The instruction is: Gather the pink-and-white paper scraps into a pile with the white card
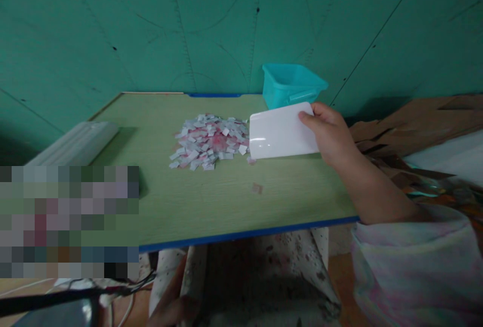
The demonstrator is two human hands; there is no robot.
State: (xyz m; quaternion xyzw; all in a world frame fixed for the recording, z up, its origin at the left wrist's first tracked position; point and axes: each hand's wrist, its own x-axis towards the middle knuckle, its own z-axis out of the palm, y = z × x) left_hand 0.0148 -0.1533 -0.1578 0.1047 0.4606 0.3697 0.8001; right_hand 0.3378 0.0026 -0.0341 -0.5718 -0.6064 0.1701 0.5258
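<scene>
Low at the bottom edge, below the green table (226,206), the left hand (175,312) is a dim blur, perhaps resting on a knee, and how far it is open cannot be told. Further up, the right hand (330,133) pinches the right end of a white plastic card (281,132), thumb on top, its lower edge on the tabletop. Its left end touches the heap of small paper scraps (209,141), with a turquoise plastic bin (290,84) just behind.

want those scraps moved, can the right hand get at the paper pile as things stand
Probably yes. The right hand holds a white card whose left edge already sits at the paper pile on the green table. Nothing stands between them; the teal bin is behind, out of the way.
</scene>
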